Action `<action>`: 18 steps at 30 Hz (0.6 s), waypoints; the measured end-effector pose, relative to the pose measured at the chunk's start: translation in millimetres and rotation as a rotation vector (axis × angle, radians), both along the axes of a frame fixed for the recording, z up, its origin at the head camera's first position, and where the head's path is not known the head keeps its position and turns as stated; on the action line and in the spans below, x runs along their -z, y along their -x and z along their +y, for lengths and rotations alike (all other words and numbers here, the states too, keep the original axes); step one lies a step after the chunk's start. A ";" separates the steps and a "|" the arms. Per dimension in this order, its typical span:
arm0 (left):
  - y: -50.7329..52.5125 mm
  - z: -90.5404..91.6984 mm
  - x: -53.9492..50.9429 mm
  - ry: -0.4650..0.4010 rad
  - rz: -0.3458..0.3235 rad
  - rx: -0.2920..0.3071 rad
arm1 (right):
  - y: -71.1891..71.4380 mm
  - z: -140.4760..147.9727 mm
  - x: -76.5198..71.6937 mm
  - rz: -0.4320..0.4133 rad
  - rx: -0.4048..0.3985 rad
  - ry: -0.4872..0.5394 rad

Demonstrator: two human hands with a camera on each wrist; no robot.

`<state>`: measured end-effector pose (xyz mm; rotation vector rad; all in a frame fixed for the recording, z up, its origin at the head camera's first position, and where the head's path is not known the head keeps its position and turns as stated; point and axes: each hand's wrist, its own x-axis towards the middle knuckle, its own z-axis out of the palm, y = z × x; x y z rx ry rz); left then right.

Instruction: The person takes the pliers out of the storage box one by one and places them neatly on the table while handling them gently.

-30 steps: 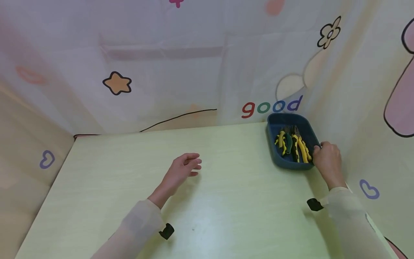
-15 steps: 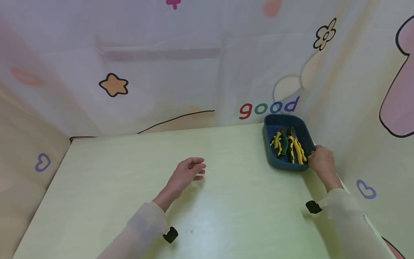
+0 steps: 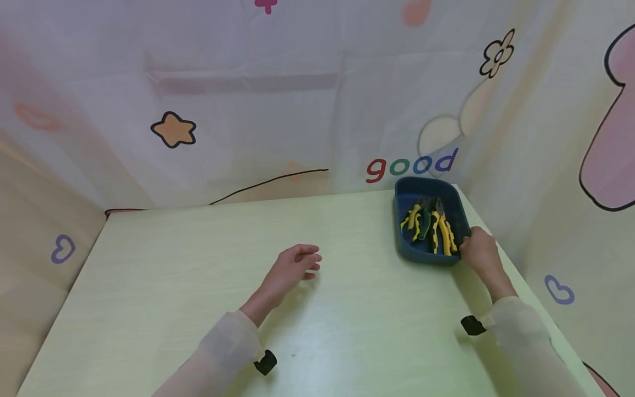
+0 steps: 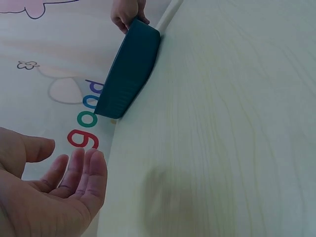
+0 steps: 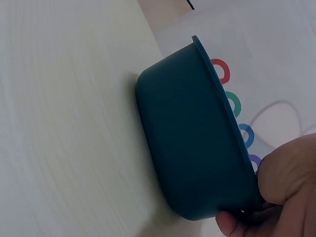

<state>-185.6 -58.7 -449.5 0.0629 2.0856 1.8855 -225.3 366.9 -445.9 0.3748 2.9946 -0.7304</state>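
A dark blue plastic basin (image 3: 403, 242) stands at the far right of the table, with several pliers (image 3: 436, 226) lying in it, their handles yellow, black and green. My right hand (image 3: 480, 251) grips the basin's near right corner; in the right wrist view the thumb (image 5: 284, 173) lies at the rim and fingers curl beneath it. Over the middle of the table hovers my left hand (image 3: 292, 267), touching nothing, its fingers loosely bent. The left wrist view shows that hand (image 4: 54, 192) palm up, apart from the basin (image 4: 131, 69).
The pale wooden table (image 3: 163, 286) meets a printed curtain (image 3: 258, 121) at the back and on both sides. The table's right edge (image 3: 533, 295) runs close beside my right forearm. A black strap piece (image 3: 473, 325) hangs at each wrist.
My right hand has drawn the basin with the pliers to the left, away from the right curtain. My left hand has shifted slightly right and nearer.
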 end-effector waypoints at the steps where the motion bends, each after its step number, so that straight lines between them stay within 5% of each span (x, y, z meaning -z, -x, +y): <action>1: 0.0 1.3 -0.4 0.001 0.000 0.001 | -1.5 -2.1 0.0 0.000 -0.002 0.012; 18: -3.6 15.8 -0.9 -0.006 -0.001 0.031 | -17.2 -42.3 0.3 0.022 -0.101 0.041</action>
